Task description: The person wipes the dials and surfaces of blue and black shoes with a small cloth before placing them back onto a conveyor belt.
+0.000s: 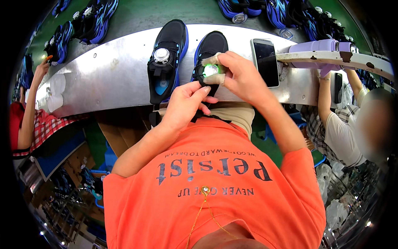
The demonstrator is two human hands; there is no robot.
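Note:
Two black sneakers with blue-purple soles lie side by side, toes away from me. On the right sneaker (210, 45), a round lacing dial (211, 70) glows green. My right hand (240, 76), with pale covers on thumb and forefinger, is closed round that dial. At the heel end of the same sneaker, my left hand (186, 101) is closed, thumb and forefinger together; the hand hides most of the heel. The left sneaker (172, 39) is untouched and carries a silvery-white dial (161, 55), unlit.
A smartphone (265, 62) lies right of the sneakers on the curved metal table (120, 79). Past it are a chipped white bar (327, 59) and a purple bottle (313, 46). More sneakers (97, 20) stand on the green surface beyond. Co-workers' arms (35, 83) show at both sides.

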